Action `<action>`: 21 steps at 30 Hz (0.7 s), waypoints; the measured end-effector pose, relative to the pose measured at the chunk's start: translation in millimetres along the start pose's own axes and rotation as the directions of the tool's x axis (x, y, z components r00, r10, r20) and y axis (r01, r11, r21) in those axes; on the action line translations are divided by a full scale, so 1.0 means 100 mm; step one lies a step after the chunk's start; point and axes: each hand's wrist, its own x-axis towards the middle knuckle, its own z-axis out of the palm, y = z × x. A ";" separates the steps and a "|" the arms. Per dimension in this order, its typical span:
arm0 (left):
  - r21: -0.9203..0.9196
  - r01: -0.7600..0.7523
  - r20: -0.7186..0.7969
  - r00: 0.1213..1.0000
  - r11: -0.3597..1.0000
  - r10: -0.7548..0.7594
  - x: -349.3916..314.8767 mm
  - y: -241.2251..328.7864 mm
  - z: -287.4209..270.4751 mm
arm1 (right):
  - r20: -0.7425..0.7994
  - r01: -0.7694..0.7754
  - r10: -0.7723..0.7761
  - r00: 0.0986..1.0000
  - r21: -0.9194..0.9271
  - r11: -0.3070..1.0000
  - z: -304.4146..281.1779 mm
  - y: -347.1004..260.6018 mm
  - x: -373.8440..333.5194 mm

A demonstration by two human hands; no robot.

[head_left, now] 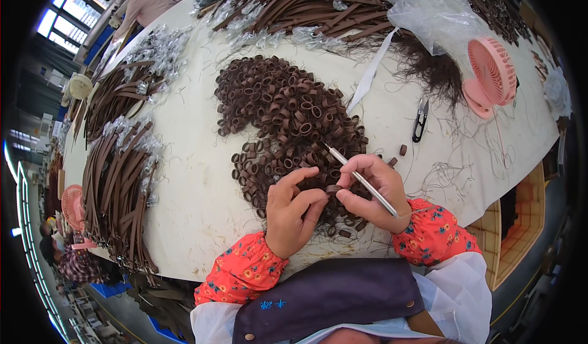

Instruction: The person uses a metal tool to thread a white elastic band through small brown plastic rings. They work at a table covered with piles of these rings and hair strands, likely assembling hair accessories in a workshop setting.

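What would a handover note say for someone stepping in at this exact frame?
Left hand: pinching a small brown leather loop together with the right hand.
Right hand: also gripping a thin silver metal pick.
Large pile of brown leather loops lies ahead on the white table; black thread snips sit to the right.
Done and left: cannot tell which loops are already worked.

Our two forearms come up from the lower edge, both in red flowered sleeves, and our hands meet in the middle. Our left hand [294,212] is curled, thumb stretched toward the right, fingertips bent inward in a closed grip. Our right hand [373,191] faces it, fingers folded and pinched shut, knuckles turned outward, its thumb tip close to the left fingers.
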 end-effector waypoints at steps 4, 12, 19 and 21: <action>-0.661 0.332 0.075 0.921 0.673 -0.381 -0.06 0.14 0.01 | -0.005 0.035 -0.035 0.999 0.066 0.997 0.01 0.03 0.01; -0.780 0.491 0.288 0.832 0.388 -0.475 -0.11 0.15 0.06 | 0.051 -0.061 0.052 0.997 0.186 0.981 0.07 0.00 -0.01; -0.792 0.393 0.207 0.893 0.467 -0.400 -0.13 0.11 0.11 | 0.073 -0.102 0.086 0.994 0.263 0.959 0.06 -0.01 0.00; -0.783 0.414 0.208 0.877 0.465 -0.432 -0.11 0.12 0.11 | 0.072 -0.110 0.094 0.993 0.274 0.955 0.05 -0.01 0.01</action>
